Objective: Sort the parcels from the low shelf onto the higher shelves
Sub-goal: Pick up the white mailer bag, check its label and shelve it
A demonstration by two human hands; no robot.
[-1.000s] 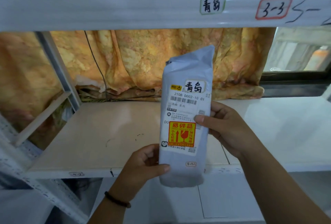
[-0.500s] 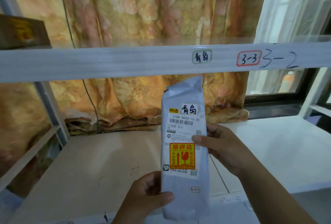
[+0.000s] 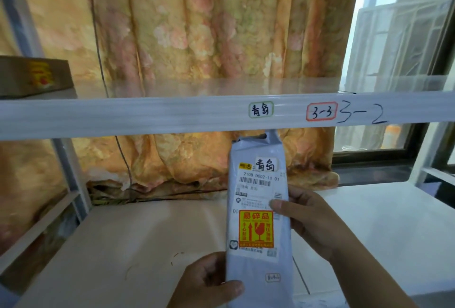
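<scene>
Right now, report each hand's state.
Left hand: closed on the grey parcel, at its bottom.
Right hand: closed on the parcel's right edge.

parcel (image 3: 258,209) bottom cut off; box (image 3: 34,77) label blurred.

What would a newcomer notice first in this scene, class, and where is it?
The grey parcel, held upright in both hands at lower centre, with a bright orange fragile sticker. Its handwritten label matches the tag on the shelf rail above. Behind hangs a flowered orange curtain.
</scene>
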